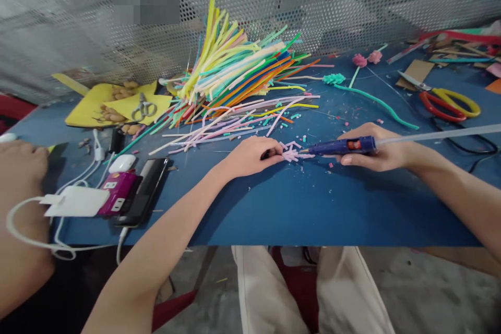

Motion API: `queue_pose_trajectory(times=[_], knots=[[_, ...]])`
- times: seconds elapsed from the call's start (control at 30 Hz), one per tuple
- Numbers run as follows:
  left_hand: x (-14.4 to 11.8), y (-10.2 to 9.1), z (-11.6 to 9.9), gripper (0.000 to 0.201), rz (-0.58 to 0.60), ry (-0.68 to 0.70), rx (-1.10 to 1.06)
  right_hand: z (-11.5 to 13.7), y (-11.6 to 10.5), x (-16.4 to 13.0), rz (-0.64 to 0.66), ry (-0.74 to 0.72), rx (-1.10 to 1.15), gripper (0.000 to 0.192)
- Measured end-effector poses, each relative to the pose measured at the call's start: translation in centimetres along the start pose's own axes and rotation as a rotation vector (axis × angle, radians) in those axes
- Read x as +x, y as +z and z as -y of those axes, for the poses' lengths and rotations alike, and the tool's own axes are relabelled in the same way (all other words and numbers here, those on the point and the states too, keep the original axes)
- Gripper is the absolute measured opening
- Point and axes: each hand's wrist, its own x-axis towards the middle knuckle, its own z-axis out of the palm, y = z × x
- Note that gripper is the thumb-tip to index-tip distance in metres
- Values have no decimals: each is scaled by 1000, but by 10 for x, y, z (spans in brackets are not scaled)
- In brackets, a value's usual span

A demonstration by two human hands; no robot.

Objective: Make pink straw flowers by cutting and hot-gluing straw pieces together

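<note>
My left hand (254,156) rests near the middle of the blue table, thumb and fingers pinched on a small cluster of pale lilac pipe cleaner pieces (290,153). From the right, my right hand (371,152) grips a dark blue hot glue gun (340,146) with a clear glue stick (438,133) running out of its back. The gun's tip points left at the lilac cluster; whether it touches cannot be made out. Small cut bits of pipe cleaner (303,116) lie around the cluster.
A heap of coloured pipe cleaners (242,68) lies behind my left hand, before a perforated metal panel (313,5). Red-and-yellow scissors (450,104) lie right. A black phone (146,190), purple power adapter (117,193) and white cables crowd the left, beside another person's arm (23,224).
</note>
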Motion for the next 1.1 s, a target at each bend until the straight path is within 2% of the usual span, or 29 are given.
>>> queue_pose_trajectory(times=[0.27,0.43,0.57,0.67,0.93,1.03,1.1], knots=[[1,-3,-1,21,24,-7,7,-3,0,4,2,48,46,26],[2,-3,-3,22,30,-1,37,-6,0,4,7,127,200,34],[3,-6,-8,22,41,-46,55,-12,3,3,-52,200,313,37],[6,-13,-12,28,121,-109,16,-16,5,2,-54,202,365,38],[38,-34,-7,44,467,-216,-89,-28,5,3,-2,219,470,43],[46,-33,-4,42,510,-216,-103,-30,6,4,6,207,485,45],[46,-31,-5,40,493,-195,-103,-28,6,4,18,205,469,45]])
